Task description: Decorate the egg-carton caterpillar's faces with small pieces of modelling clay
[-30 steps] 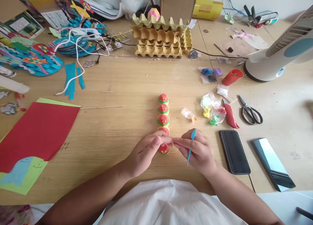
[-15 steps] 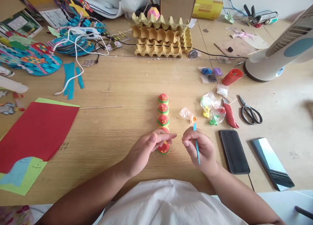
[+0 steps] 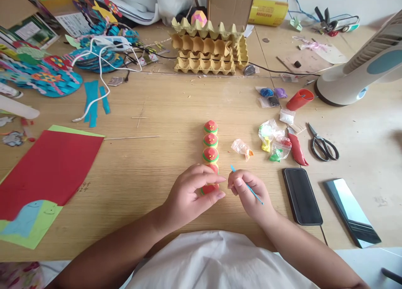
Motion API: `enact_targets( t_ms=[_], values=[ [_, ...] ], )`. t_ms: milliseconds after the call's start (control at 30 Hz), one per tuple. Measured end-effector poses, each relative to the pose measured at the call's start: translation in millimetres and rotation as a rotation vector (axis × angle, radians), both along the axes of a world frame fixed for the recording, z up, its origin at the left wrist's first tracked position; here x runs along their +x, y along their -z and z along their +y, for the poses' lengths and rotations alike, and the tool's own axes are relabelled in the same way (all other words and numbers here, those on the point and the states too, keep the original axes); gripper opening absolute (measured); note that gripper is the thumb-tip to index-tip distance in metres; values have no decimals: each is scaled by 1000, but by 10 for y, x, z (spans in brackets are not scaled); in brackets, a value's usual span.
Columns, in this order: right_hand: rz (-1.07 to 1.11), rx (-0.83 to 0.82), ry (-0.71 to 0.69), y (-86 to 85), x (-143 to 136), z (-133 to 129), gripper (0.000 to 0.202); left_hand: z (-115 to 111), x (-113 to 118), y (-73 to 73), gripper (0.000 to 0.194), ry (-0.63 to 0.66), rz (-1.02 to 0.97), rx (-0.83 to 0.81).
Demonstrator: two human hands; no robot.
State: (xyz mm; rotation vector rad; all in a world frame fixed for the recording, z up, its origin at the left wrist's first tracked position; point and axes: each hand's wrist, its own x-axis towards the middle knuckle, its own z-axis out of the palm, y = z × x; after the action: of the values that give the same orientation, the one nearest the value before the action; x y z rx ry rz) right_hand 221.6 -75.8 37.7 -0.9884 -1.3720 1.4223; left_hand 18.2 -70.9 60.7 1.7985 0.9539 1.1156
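Above the near end of a row of egg-carton cups [image 3: 210, 155], my left hand [image 3: 193, 190] is open, thumb and fingers apart. The cups bear red and green clay with small yellow faces, and my hand hides part of the nearer ones. My right hand [image 3: 251, 192] is closed around a thin blue clay modelling tool [image 3: 255, 194], its flat tip slanting up and left. The two hands nearly meet at the fingertips; whether anything tiny sits in the right pinch is unclear. Just beyond lies a clear bag with orange clay [image 3: 242, 149].
Bags of coloured clay [image 3: 270, 140], a red cutter knife [image 3: 297, 148], scissors [image 3: 323, 144] and two phones [image 3: 302, 196] lie on the right. Egg cartons [image 3: 204, 50] stand at the back, a white fan [image 3: 348, 79] at the right. Red paper [image 3: 53, 171] lies left.
My left thumb has dropped away from the fingers, opening the hand wider. My right hand has shifted slightly left, and the blue tool has turned from near upright to a leftward slant.
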Motion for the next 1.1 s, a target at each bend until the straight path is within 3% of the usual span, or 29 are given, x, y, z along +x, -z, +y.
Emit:
enact_targets(
  t_ms=[133,300,600,900,1100],
  values=[
    [-81,118,-2,-70,-50,-39,32,10,37,-3,18,-30,104,242],
    [-76,159,10,-107,-83,-58,31,-15,36,-11,19,-65,158,391],
    [144,-268,-86,-92,-59,-46,24,9,-11,-37,21,-95,171,444],
    [122,-222,-60,-131,-60,-46,23,24,-19,-23,23,-73,181,433],
    [187,-309,-74,-94,-65,-41,27,20,-37,-14,23,-87,222,493]
  ],
)
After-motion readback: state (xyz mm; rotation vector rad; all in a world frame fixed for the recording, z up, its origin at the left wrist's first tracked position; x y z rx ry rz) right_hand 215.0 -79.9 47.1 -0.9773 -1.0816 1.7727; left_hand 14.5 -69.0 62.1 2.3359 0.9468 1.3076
